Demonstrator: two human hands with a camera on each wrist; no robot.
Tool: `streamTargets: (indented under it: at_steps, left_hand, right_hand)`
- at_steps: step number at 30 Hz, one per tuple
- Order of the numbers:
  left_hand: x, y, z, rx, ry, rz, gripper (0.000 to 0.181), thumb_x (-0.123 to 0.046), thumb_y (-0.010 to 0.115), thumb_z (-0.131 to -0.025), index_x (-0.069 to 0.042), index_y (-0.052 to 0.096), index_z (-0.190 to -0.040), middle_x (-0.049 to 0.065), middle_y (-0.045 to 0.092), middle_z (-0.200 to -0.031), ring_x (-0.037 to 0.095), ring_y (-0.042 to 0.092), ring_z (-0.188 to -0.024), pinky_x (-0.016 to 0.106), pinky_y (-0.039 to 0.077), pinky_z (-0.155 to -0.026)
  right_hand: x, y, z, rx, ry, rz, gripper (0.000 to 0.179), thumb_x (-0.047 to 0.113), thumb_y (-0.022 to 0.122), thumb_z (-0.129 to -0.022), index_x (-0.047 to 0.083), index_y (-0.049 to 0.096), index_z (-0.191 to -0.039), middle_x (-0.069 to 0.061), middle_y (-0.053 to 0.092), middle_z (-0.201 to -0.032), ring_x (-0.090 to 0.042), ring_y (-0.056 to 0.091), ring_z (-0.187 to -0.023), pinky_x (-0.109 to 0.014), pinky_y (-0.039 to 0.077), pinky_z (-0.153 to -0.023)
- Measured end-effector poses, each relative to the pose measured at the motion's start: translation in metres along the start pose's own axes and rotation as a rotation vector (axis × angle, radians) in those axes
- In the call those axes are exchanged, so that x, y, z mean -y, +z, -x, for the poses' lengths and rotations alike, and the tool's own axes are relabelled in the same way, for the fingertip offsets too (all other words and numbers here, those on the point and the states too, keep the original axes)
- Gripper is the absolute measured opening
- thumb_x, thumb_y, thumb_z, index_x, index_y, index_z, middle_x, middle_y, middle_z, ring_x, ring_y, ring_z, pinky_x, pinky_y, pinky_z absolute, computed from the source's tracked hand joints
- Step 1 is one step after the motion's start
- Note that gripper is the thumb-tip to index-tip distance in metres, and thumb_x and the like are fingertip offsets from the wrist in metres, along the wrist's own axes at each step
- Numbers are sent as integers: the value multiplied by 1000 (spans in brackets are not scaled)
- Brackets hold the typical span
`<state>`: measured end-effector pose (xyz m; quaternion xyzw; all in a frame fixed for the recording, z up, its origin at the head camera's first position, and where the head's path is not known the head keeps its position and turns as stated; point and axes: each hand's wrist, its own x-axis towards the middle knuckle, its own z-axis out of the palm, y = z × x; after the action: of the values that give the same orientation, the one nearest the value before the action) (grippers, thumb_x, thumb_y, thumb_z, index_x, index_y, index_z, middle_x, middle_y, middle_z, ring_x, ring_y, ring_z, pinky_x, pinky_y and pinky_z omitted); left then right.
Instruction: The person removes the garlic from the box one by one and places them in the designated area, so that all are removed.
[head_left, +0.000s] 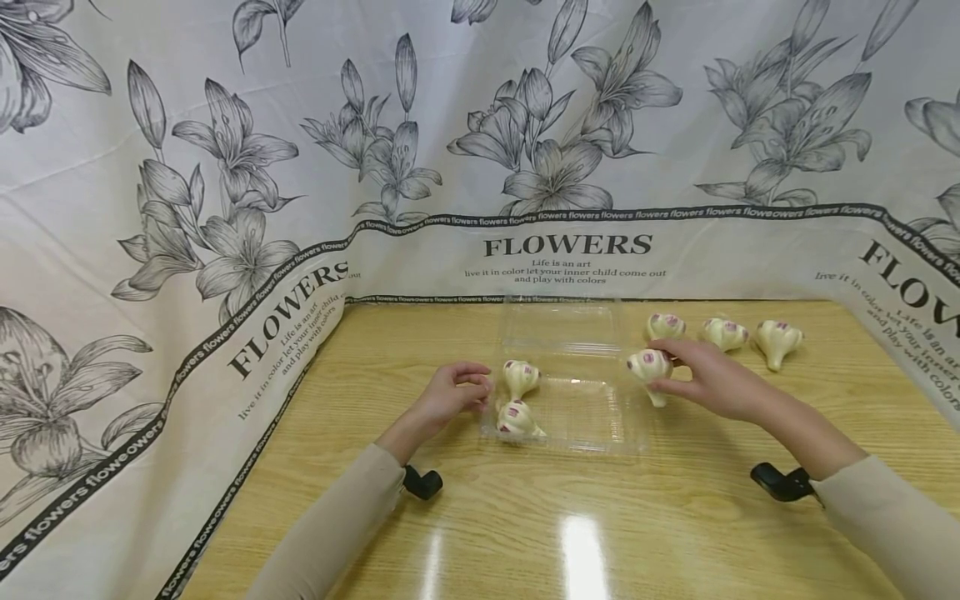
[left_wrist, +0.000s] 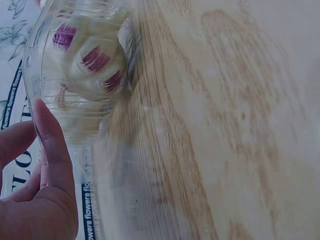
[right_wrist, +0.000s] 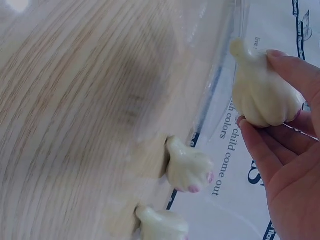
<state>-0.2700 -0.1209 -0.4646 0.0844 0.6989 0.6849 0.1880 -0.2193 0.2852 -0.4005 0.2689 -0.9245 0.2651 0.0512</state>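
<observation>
The whole background is taken up by a pale cloth (head_left: 420,258), on which lilies are drawn in dark line and the word "FLOWERS" is printed above smaller lettering and dark lettered bands. Below it, a wood-grained bench (head_left: 337,517) is spread, with bright reflections thrown back from its near part. Both forearms are covered by beige sleeves (head_left: 330,521).

On the bench, near the foot of the cloth, a clear plastic container (head_left: 592,417) is placed with its lid (head_left: 558,325) laid open toward the back. Its left edge is met by the left hand (head_left: 450,392), whose thumb and fingers are bent, the rim being pinched between them in the left wrist view. By the right hand (head_left: 705,379), thumb and fingertips are closed around one garlic bulb (head_left: 648,365), which is held raised at the container's right edge, its stem pointed down toward the near side.

At each wrist a black mount (head_left: 782,482) is worn, seen just beyond the cuff.

Inside the container, at its left side, two bulbs (head_left: 520,377) are set one behind the other; the stem of the front one is turned to the right. Behind and to the right of the container, three loose bulbs (head_left: 778,342) are lined up on the bench. Smallest of all, purple patches (left_wrist: 96,59) are borne by the bulbs' rounded ends.
</observation>
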Motion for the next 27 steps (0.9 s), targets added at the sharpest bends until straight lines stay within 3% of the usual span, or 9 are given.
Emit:
streamTargets:
  at_steps: [6, 16, 20, 23, 27]
  left_hand:
    - [1, 0, -1, -4, 0, -1, 41, 5, 62, -99, 10, 53, -138, 9, 62, -99, 18, 67, -79, 30, 62, -72]
    - [1, 0, -2, 0, 6, 6, 41, 5, 62, -98, 12, 52, -138, 8, 61, -98, 17, 66, -77, 28, 61, -69]
    - [1, 1, -2, -7, -1, 7, 41, 5, 62, -98, 11, 52, -138, 8, 61, -98, 17, 66, -78, 28, 61, -70]
    - [1, 1, -1, -12, -6, 3, 41, 5, 62, -98, 11, 52, -138, 8, 61, -98, 18, 66, -78, 29, 61, -70]
    - [1, 0, -1, -12, -5, 2, 41, 4, 62, -98, 10, 53, -138, 8, 61, -98, 18, 66, -78, 29, 61, -70]
  right_hand:
    - [-12, -1, 2, -22, 32, 13, 47, 20, 78, -93, -7, 62, -128, -21, 69, -116, -38, 66, -104, -59, 56, -89]
    - [-37, 8, 4, -61, 99, 3, 54, 22, 76, -95, -12, 57, -133, -27, 67, -116, -44, 66, -105, -59, 57, -89]
    - [-45, 16, 4, -93, 130, 20, 41, 20, 78, -93, -7, 63, -121, -17, 67, -100, -32, 65, -90, -44, 58, -76]
    - [-49, 22, 4, -110, 172, 45, 38, 22, 79, -92, -5, 65, -115, -9, 61, -89, -22, 55, -78, -32, 48, -64]
    - [-52, 27, 5, -114, 222, 67, 41, 24, 78, -92, -7, 64, -116, -7, 59, -83, -20, 49, -73, -30, 42, -61]
